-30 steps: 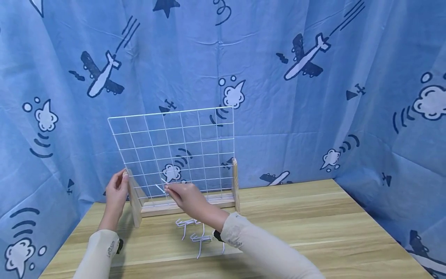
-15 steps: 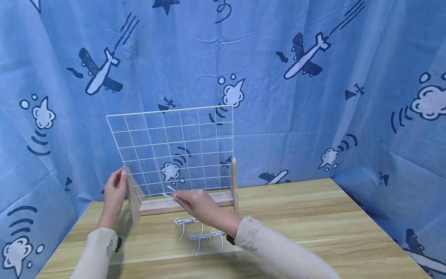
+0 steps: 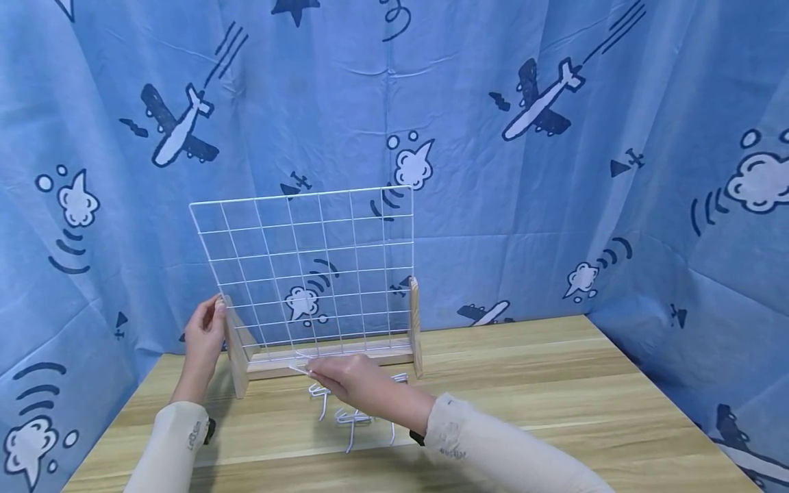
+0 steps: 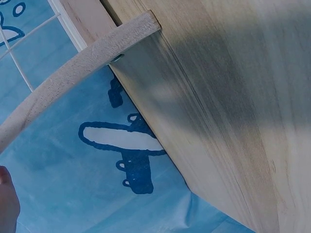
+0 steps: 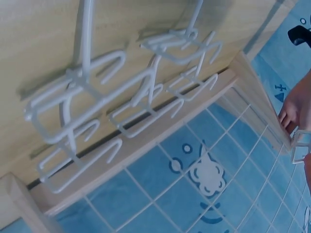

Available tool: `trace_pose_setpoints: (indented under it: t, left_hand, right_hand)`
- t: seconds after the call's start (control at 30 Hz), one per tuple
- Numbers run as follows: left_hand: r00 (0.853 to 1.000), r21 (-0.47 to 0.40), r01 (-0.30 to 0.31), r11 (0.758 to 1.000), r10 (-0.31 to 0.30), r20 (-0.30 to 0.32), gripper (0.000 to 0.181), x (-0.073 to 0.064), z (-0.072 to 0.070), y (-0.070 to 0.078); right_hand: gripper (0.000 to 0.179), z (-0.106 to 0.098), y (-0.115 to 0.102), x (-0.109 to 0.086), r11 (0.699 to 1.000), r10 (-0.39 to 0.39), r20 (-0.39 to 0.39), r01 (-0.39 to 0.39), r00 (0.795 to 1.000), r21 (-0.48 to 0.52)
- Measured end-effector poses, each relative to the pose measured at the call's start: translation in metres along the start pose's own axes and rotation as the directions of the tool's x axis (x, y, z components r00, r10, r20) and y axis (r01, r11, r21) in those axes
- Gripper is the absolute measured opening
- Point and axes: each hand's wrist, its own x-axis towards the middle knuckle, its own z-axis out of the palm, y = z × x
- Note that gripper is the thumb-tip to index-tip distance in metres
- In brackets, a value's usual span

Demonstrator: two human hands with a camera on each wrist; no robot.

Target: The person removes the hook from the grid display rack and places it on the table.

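A white wire grid panel (image 3: 322,222) stands in a wooden stand (image 3: 333,366) on the table. My left hand (image 3: 205,333) pinches the top of the stand's left upright (image 3: 235,349), by the panel's edge. In the left wrist view only a sliver of that hand (image 4: 7,206) shows, beside the curved upright (image 4: 82,63). Low in front of the panel, my right hand (image 3: 360,385) pinches a white wire hook (image 3: 299,369), its prongs pointing left. Part of this hook (image 5: 300,145) appears at the right edge of the right wrist view.
Several more white wire hooks (image 3: 353,417) lie on the wooden table (image 3: 524,397) below my right forearm. The right wrist view shows these loose hooks (image 5: 92,102) close up. A blue curtain (image 3: 468,198) printed with airplanes hangs behind and at both sides.
My right hand has moved down and to the right with the hook, from the panel's lower squares to the stand's base bar. The left hand stays on the upright.
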Motion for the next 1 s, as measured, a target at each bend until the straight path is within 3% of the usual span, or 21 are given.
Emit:
trace_pose_setpoints:
  t: [0.2,0.63,1.0]
  left_hand:
    - [1.000,0.000,0.003,1.000,-0.003,0.014,0.051,0.001,-0.001,0.002]
    - [1.000,0.000,-0.006,1.000,0.006,0.026,0.050,-0.001,-0.001,-0.001]
    - [1.000,0.010,0.005,1.000,-0.005,0.015,0.049,0.001,-0.001,-0.002]
  right_hand:
    - [0.017,0.005,-0.005,-0.003,0.999,-0.026,0.059,0.028,0.998,-0.041]
    - [0.015,0.016,-0.016,-0.012,0.987,-0.118,0.089,0.127,0.989,-0.103]
    - [0.016,0.026,-0.016,-0.016,0.960,-0.116,0.218,0.166,0.969,-0.226]
